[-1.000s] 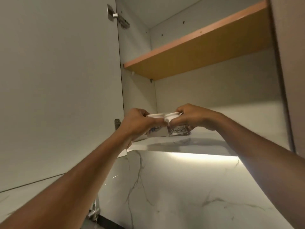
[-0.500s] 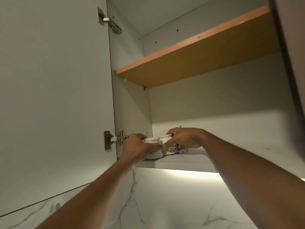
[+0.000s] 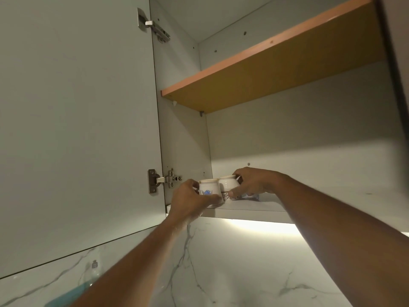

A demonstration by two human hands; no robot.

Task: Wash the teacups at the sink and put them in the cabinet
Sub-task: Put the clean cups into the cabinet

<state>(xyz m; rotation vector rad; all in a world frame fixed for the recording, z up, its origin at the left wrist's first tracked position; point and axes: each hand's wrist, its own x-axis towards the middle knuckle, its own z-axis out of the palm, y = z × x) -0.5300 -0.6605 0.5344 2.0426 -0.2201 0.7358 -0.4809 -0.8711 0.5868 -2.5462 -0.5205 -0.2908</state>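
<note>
- Head view: a white ceramic teacup with a blue flower motif (image 3: 209, 189) stands at the front left corner of the open grey cabinet's bottom shelf (image 3: 254, 208). Its narrower end is up and its axis is upright.
- A second white ceramic teacup with a dark patterned band (image 3: 229, 185) touches it on the right, equally upright.
- The left hand (image 3: 190, 202) reaches up, with fingers and thumb curled round the blue-flowered cup.
- The right hand (image 3: 254, 182) wraps the banded cup from the right, thumb low on its side.
- Both forearms stretch upward across the white veined marble wall (image 3: 221, 262).
</note>
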